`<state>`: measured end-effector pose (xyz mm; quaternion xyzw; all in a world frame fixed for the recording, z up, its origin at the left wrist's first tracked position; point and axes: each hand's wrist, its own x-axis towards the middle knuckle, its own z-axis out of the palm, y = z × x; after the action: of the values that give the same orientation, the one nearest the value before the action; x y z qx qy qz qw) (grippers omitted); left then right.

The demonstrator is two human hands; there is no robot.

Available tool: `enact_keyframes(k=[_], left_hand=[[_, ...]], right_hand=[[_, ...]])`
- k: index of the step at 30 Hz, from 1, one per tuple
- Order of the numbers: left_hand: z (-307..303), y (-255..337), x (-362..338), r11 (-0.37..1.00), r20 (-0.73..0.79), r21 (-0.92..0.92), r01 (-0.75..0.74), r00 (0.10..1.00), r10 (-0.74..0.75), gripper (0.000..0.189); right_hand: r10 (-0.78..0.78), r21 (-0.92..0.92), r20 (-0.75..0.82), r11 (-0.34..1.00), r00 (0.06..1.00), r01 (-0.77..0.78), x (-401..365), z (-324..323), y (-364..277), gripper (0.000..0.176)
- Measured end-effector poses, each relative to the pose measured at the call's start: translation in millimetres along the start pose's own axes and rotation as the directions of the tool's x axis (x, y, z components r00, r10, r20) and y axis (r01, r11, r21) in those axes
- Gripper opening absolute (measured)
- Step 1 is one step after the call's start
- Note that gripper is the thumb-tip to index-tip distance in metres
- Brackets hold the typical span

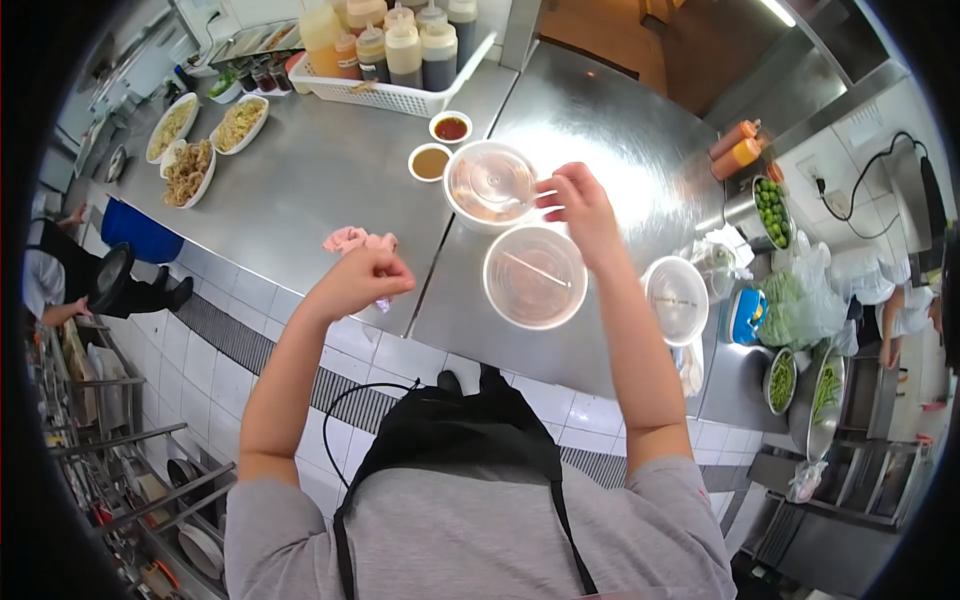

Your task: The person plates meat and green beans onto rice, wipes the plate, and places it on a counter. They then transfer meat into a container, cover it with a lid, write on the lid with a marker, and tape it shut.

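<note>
Lidded bowl [490, 185] lies just left of my right hand [578, 210], its fingers pinching the rim; my left hand [362, 278], farther off, is fisted over a pink cloth [352, 240].

One head-worn fisheye camera is looking steeply down at close range, facing the far steel counter [300, 180], framing left hand [362, 280] and right hand [580, 207] centrally.

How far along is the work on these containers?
Done: the far container, near container and side container appear lidded; the red sauce cup and brown sauce cup are filled. In hand: the right hand touches the far container's rim, the left hand is fisted by the pink cloth. Left: both cups look uncovered.
</note>
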<state>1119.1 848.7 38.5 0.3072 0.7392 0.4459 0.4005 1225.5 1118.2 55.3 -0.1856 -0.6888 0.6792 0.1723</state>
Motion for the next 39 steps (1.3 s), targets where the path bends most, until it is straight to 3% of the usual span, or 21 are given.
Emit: enact_keyframes(k=[1, 3, 6, 8, 12, 14, 15, 17, 21, 23, 27, 30, 32, 36, 37, 38, 39], left_hand=[[-6.1, -3.9, -12.2, 0.998, -0.050, -0.022, 0.051, 0.997, -0.052, 0.014], [-17.1, -28.6, -45.0, 0.984, -0.143, -0.088, 0.155, 0.976, -0.166, 0.013], [-17.7, -65.6, -89.7, 0.925, -0.198, -0.272, 0.266, 0.925, -0.324, 0.010], [-11.9, -66.8, -105.4, 0.907, -0.207, -0.310, 0.286, 0.911, -0.358, 0.010], [-7.1, -67.6, -111.3, 0.907, -0.153, -0.304, 0.292, 0.924, -0.349, 0.012], [-3.7, -64.9, -106.8, 0.912, -0.139, -0.298, 0.280, 0.933, -0.332, 0.013], [-0.9, -62.8, -103.8, 0.915, -0.114, -0.292, 0.277, 0.940, -0.321, 0.012], [4.6, -55.6, -96.8, 0.920, -0.042, -0.285, 0.270, 0.955, -0.294, 0.013], [14.9, -54.2, -82.7, 0.967, 0.031, -0.182, 0.177, 0.984, -0.175, 0.015], [11.9, -60.1, -77.4, 0.972, 0.033, -0.153, 0.181, 0.984, -0.178, 0.016], [1.4, -51.8, -76.9, 0.979, -0.012, 0.006, 0.206, 0.979, -0.206, 0.018], [-8.8, -38.0, -74.3, 0.973, -0.039, 0.144, 0.183, 0.983, -0.179, 0.015], [-12.9, -19.3, -66.7, 0.931, -0.056, 0.336, 0.142, 0.990, -0.130, 0.013], [-27.5, -15.7, -40.0, 0.899, 0.013, 0.438, 0.011, 1.000, -0.019, 0.014], [-31.1, -12.0, -33.2, 0.920, 0.058, 0.391, -0.019, 0.998, -0.004, 0.014], [-34.4, -9.6, -25.2, 0.938, 0.099, 0.342, -0.046, 0.995, 0.013, 0.013], [-36.9, -9.4, -15.1, 0.972, 0.181, 0.231, -0.043, 0.983, 0.000, 0.012]], right_hand=[[-0.010, -0.035, 0.024, 0.999, 1.000, 0.011, 4.9, 18.2, 3.6, 0.011], [-0.260, -0.453, 0.037, 0.856, 0.965, 0.248, -7.9, 56.3, 17.6, 0.011], [-0.331, -0.482, 0.122, 0.804, 0.936, 0.347, -17.0, 101.3, 60.5, 0.011], [-0.552, -0.739, 0.095, 0.518, 0.828, 0.430, -27.9, 118.0, 72.5, 0.013], [-0.487, -0.691, 0.184, 0.553, 0.854, 0.464, -39.9, 111.1, 71.4, 0.014], [-0.516, -0.822, 0.269, 0.317, 0.814, 0.473, -43.6, 102.1, 68.9, 0.013], [-0.513, -0.820, 0.272, 0.320, 0.814, 0.475, -42.3, 92.7, 70.3, 0.013], [-0.470, -0.778, 0.434, 0.235, 0.769, 0.583, -36.5, 68.6, 75.1, 0.014], [-0.467, -0.671, 0.494, 0.332, 0.734, 0.663, -31.1, 31.1, 73.2, 0.011], [-0.488, -0.597, 0.461, 0.448, 0.741, 0.666, -34.9, 22.7, 69.8, 0.012], [-0.462, -0.568, 0.423, 0.536, 0.780, 0.625, -66.8, 21.8, 63.9, 0.015], [-0.443, -0.560, 0.321, 0.623, 0.837, 0.546, -99.5, 21.7, 67.4, 0.015], [-0.470, -0.590, 0.226, 0.631, 0.853, 0.504, -115.7, 18.7, 73.1, 0.013], [-0.458, -0.579, 0.115, 0.690, 0.881, 0.434, -134.6, 15.7, 70.3, 0.005], [-0.372, -0.340, -0.050, 0.879, 0.927, 0.334, -136.1, 15.4, 70.6, 0.003], [-0.239, -0.051, -0.181, 0.971, 0.954, 0.233, -137.9, 14.5, 70.9, 0.002], [-0.238, -0.054, -0.188, 0.971, 0.953, 0.232, -140.7, 10.8, 69.6, 0.002]])
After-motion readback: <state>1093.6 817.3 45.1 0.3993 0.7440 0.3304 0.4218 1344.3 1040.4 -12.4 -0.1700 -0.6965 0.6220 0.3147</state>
